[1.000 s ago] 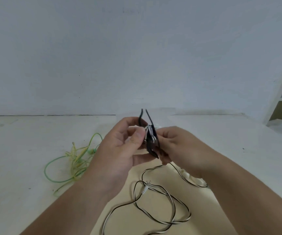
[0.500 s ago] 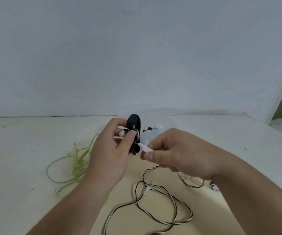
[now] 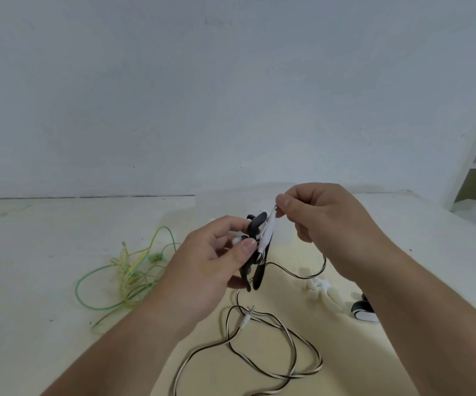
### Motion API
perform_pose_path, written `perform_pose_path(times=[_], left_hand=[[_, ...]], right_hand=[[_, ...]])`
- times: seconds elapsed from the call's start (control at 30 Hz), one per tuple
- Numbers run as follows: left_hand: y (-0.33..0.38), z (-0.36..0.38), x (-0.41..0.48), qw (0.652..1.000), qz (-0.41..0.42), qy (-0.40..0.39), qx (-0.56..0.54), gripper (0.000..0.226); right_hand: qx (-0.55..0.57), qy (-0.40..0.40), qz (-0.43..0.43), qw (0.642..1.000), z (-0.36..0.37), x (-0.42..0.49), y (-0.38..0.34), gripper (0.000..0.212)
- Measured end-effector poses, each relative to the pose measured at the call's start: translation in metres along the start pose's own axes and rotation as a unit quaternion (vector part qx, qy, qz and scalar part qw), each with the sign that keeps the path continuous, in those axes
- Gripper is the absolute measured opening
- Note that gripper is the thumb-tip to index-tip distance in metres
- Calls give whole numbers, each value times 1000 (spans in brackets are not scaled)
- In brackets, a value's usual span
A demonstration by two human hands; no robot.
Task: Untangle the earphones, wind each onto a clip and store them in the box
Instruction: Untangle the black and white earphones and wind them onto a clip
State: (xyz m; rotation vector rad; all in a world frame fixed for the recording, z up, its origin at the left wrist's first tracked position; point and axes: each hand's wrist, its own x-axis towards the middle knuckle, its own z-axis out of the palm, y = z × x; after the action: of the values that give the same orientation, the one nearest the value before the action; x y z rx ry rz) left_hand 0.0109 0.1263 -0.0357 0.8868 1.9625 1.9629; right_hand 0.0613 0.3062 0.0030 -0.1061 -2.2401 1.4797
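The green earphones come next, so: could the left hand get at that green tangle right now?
Probably not yet. The green earphones lie uncovered on the table beside the left hand, nothing between, but that hand grips the black clip and would have to free itself first.

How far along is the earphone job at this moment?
Done: the black-and-white cable lies apart from the green earphones. In hand: the left hand grips a black clip, the right hand pinches that cable at it; most lies loose. Left: winding it, the green tangle, boxing both.
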Motion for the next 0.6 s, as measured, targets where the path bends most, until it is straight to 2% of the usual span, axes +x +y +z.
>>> perform_pose_path(times=[0.13,0.27,0.37,0.6], left_hand=[[2,3,-2,998,-16,-13,-61,17],[4,4,-2,995,-21,-10,-96,15],[6,3,-1,993,-18,-8,-114,25],[2,2,0,991,-11,23,-129,24]], right_hand=[[23,-9,28,999,3,3,6,34],[19,-54,61,996,7,5,13,37],[-10,-94,87,992,10,4,16,40],[-75,-164,56,982,23,0,18,42]])
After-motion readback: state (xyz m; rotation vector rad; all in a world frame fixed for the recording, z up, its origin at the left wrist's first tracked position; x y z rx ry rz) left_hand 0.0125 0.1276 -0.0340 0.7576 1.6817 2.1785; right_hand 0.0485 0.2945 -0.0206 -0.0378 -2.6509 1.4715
